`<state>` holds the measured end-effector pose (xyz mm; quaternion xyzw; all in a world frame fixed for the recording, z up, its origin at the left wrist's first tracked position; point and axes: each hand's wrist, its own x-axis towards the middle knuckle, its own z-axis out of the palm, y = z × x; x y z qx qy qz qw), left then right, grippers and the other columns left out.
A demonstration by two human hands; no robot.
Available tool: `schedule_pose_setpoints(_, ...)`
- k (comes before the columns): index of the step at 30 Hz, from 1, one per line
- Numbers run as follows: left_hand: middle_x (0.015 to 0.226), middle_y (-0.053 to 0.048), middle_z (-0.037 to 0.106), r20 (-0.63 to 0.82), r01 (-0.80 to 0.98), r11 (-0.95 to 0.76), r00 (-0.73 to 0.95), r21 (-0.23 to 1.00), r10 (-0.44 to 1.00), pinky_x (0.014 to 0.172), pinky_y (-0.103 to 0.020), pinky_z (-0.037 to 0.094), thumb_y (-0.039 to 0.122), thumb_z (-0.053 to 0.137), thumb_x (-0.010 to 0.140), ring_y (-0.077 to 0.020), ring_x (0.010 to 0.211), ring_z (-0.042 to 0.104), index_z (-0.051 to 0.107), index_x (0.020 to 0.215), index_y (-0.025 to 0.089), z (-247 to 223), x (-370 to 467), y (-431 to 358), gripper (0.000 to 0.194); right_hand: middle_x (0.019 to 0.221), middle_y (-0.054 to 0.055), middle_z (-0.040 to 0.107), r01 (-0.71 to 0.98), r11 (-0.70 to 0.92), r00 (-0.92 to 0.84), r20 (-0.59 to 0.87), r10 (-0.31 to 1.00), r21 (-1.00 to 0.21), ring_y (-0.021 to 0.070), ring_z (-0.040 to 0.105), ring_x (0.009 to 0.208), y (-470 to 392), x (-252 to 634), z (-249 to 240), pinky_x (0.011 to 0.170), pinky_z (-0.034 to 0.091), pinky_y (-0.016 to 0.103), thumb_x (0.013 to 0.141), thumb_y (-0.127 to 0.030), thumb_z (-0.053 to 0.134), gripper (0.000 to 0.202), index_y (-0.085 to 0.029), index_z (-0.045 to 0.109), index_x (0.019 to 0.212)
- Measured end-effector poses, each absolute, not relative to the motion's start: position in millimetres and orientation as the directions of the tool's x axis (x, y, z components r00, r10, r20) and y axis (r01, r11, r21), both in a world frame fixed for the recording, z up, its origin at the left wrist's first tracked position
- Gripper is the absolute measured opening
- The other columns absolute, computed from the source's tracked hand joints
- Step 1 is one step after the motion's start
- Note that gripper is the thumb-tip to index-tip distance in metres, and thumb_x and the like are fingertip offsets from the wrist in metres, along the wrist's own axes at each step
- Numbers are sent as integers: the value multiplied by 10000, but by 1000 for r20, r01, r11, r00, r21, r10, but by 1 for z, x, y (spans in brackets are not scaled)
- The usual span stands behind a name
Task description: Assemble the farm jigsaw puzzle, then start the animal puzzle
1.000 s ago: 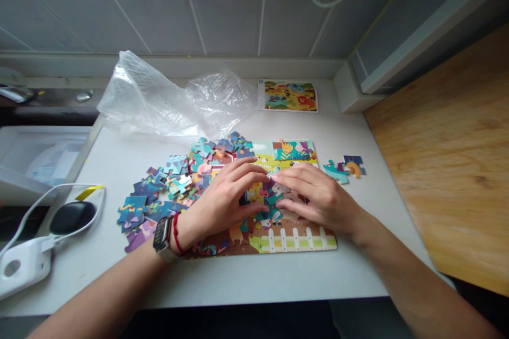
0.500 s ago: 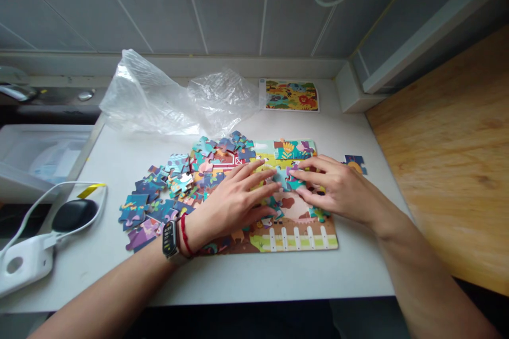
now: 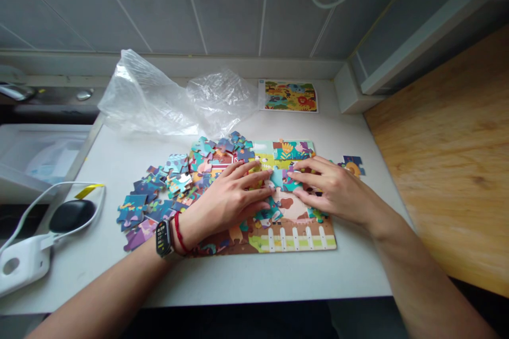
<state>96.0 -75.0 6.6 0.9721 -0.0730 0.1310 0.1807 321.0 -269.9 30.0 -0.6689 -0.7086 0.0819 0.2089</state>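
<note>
A picture board (image 3: 306,238) with a farm scene lies on the white counter, with jigsaw pieces on it. My left hand (image 3: 226,193) rests over its middle, fingers spread, fingertips beside a light blue puzzle piece (image 3: 277,178). From the right, my right hand (image 3: 334,185) has its fingertips and thumb at a purple and teal puzzle piece (image 3: 291,182), which meets the light blue one. Below them is a teal puzzle piece (image 3: 271,212). Joined pieces with a yellow plant (image 3: 286,149) lie near the board's top edge. My hands cover part of the board.
A heap of loose jigsaw pieces (image 3: 155,190) spreads left of the board. One dark blue piece (image 3: 353,164) lies right of it. Behind are a crumpled clear plastic bag (image 3: 159,100) and a picture card (image 3: 290,96). A white charger (image 3: 24,267) with a cable sits left; a wooden panel (image 3: 449,169) stands right.
The purple and teal piece has shifted slightly left, against the light blue piece. My left fingers have drawn back a little to the left, showing more of the teal piece below.
</note>
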Motion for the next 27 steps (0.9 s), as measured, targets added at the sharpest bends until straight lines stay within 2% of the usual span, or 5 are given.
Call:
schedule_pose_setpoints(3, 1462, -54, 702, 301, -178, -927, 951, 331, -75, 1150, -541, 530, 339, 622, 1089, -333, 1380, 619, 801, 1240, 265, 7, 96, -71, 246, 1196, 135, 775, 908, 130, -46, 213, 976, -398, 279, 727, 1090, -269, 319, 30, 939, 643, 455, 1022, -246, 684, 205, -165, 788, 1178)
schedule_pose_setpoints(6, 1453, -52, 706, 298, -172, -915, 953, 365, -61, 1136, -539, 547, 344, 637, 1081, -321, 1376, 620, 809, 1226, 284, 6, 95, -67, 233, 1210, 139, 781, 918, 99, -8, 231, 973, -385, 280, 739, 1091, -268, 319, 29, 935, 655, 457, 1027, -240, 673, 209, -168, 792, 1184)
schedule_pose_setpoints(11, 1386, -72, 740, 318, -234, -869, 943, 436, -94, 1087, -517, 594, 337, 650, 1072, -311, 1325, 640, 827, 1162, 245, 8, 95, -64, 219, 1246, 138, 786, 926, 78, 28, 272, 962, -369, 287, 747, 1128, -267, 322, 26, 964, 663, 475, 1016, -228, 684, 221, -196, 800, 1201)
schedule_pose_setpoints(19, 1400, -100, 708, 307, -212, -860, 949, 465, -68, 1156, -525, 550, 278, 643, 1070, -299, 1374, 605, 780, 1174, 221, 8, 96, -66, 181, 1262, 142, 773, 899, 87, 8, 215, 977, -430, 290, 742, 1134, -267, 318, 26, 973, 650, 483, 1021, -225, 678, 195, -185, 795, 1172)
schedule_pose_setpoints(27, 1271, -78, 757, 269, -149, -849, 963, 507, -8, 1103, -460, 561, 176, 599, 1077, -244, 1244, 647, 710, 1211, 194, 7, 97, -62, 174, 1178, 111, 748, 909, 38, 36, 170, 985, -415, 269, 721, 1080, -268, 319, 31, 932, 641, 445, 996, -242, 716, 295, -232, 752, 1289)
